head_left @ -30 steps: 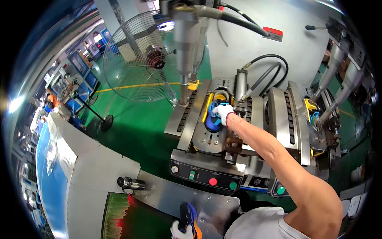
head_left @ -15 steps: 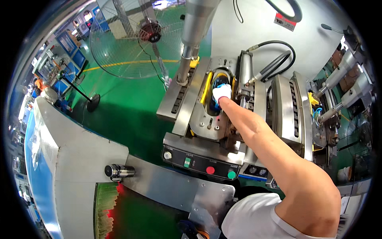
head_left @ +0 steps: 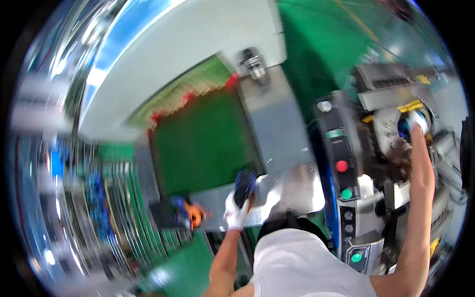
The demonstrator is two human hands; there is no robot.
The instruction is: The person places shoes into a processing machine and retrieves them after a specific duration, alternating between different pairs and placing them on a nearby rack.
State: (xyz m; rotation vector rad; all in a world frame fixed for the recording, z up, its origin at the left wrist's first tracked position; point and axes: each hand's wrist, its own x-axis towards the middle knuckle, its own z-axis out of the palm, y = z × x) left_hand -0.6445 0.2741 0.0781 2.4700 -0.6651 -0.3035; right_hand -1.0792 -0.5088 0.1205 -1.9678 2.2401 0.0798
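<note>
Low in the middle, my left hand (head_left: 235,212), in a white glove, is closed around the near end of a dark shoe (head_left: 244,184) with a blue edge. The shoe lies at the front edge of the green conveyor belt (head_left: 203,143), over a metal ledge (head_left: 289,190). Far to the right, my gloved right hand (head_left: 418,122) is in the press machine (head_left: 388,126), closed on a dark and blue shoe (head_left: 403,127) in its yellow-edged mould. Blur hides its separate fingers.
A steel thermos flask (head_left: 255,67) stands on the conveyor's far right corner. An orange and blue object (head_left: 192,214) lies left of my left hand. A control panel (head_left: 341,148) with red and green buttons borders the press. Racks (head_left: 123,198) stand at left, blurred.
The view has swung left, putting the press at far right and the conveyor in the middle. My left hand has come into view with a shoe. My right hand stays at the mould.
</note>
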